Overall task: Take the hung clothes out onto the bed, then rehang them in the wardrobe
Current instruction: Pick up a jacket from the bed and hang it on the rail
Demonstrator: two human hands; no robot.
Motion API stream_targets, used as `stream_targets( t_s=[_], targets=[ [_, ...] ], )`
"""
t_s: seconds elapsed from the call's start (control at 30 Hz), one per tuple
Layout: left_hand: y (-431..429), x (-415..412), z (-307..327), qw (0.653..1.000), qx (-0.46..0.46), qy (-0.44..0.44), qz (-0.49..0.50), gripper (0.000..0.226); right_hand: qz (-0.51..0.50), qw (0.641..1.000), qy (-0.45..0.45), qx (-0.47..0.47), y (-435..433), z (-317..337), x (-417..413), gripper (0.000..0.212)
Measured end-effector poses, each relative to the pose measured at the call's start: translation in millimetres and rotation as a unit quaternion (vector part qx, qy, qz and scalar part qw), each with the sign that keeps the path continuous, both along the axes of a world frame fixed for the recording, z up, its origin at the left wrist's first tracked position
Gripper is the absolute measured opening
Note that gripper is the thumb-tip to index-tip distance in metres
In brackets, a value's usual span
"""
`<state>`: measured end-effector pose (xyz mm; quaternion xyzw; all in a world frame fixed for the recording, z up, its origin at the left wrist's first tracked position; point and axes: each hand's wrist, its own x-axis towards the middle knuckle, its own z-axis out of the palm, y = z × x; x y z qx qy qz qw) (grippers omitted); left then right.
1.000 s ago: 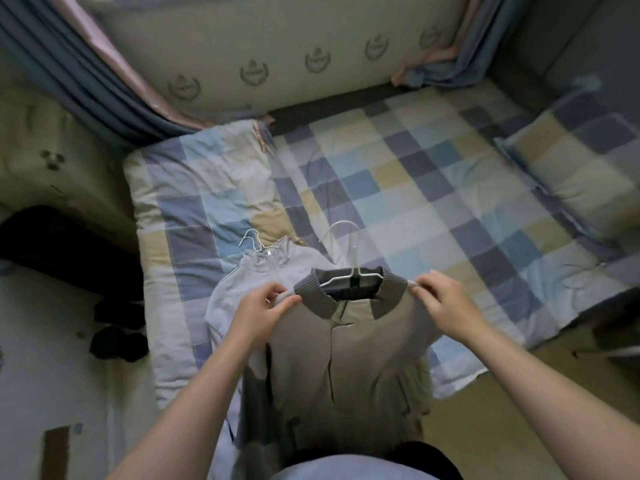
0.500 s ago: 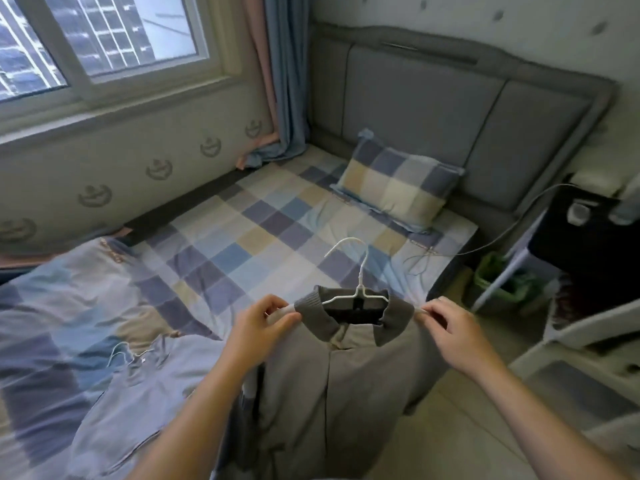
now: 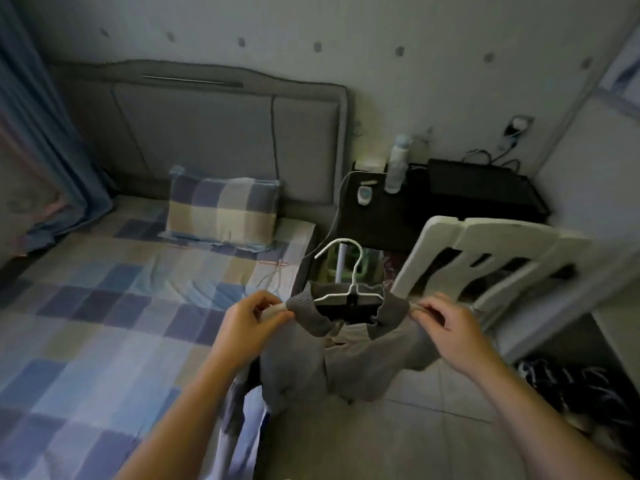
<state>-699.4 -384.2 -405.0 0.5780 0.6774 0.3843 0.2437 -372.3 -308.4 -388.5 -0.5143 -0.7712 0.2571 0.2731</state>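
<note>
A grey-brown jacket (image 3: 332, 362) with a ribbed collar hangs on a white wire hanger (image 3: 349, 271), held up in front of me beside the bed's right edge. My left hand (image 3: 249, 323) pinches its left shoulder and my right hand (image 3: 446, 323) pinches its right shoulder. The jacket's lower part droops over the floor. The bed (image 3: 104, 323) with its checked blue and yellow cover lies to the left. No wardrobe shows in the frame.
A checked pillow (image 3: 221, 213) lies against the grey headboard (image 3: 214, 133). A black bedside table (image 3: 450, 206) with a bottle and cables stands right of the bed. A white plastic chair (image 3: 491, 258) is close on the right. Dark items lie on the tiled floor (image 3: 398, 438).
My view has swung right, from the bed's foot and window to the headboard and bedside table. Both hands carried the jacket off the bed. The light grey garment left behind is out of view.
</note>
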Motion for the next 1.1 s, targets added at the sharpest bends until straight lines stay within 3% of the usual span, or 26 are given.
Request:
stream_targets(
  t_s=[0.37, 0.53, 0.63, 0.7, 0.77, 0.9, 1.1],
  targets=[
    [216.4, 144.9, 7.6, 0.964, 0.039, -0.022, -0.261, 0.006, -0.245, 0.968, 0.002, 0.058, 43.1, 19.6, 145.6, 0.009],
    [299.7, 224.6, 15.2, 0.916, 0.056, -0.032, -0.395, 0.008, -0.379, 0.925, 0.007, 0.027, 51.1, 33.0, 192.7, 0.006],
    [335.5, 276.3, 19.4, 0.888, 0.053, -0.047, -0.454, 0.024, -0.444, 0.896, -0.008, 0.018, 46.2, 43.6, 211.0, 0.014],
    [354.4, 312.6, 21.1, 0.869, 0.049, -0.042, -0.49, 0.017, -0.481, 0.876, -0.035, 0.017, 38.7, 50.9, 222.2, 0.011],
    [366.6, 349.9, 26.3, 0.849, 0.056, -0.047, -0.524, 0.009, -0.515, 0.855, -0.057, 0.027, 28.0, 59.7, 231.3, 0.011],
    [379.5, 425.3, 46.5, 0.804, 0.067, -0.083, -0.585, 0.02, -0.574, 0.813, -0.08, 0.054, 8.4, 81.6, 249.5, 0.023],
    [391.8, 551.9, 90.6, 0.739, 0.106, -0.118, -0.655, 0.014, -0.644, 0.748, -0.124, 0.098, -8.1, 128.4, 302.0, 0.014]
  ],
)
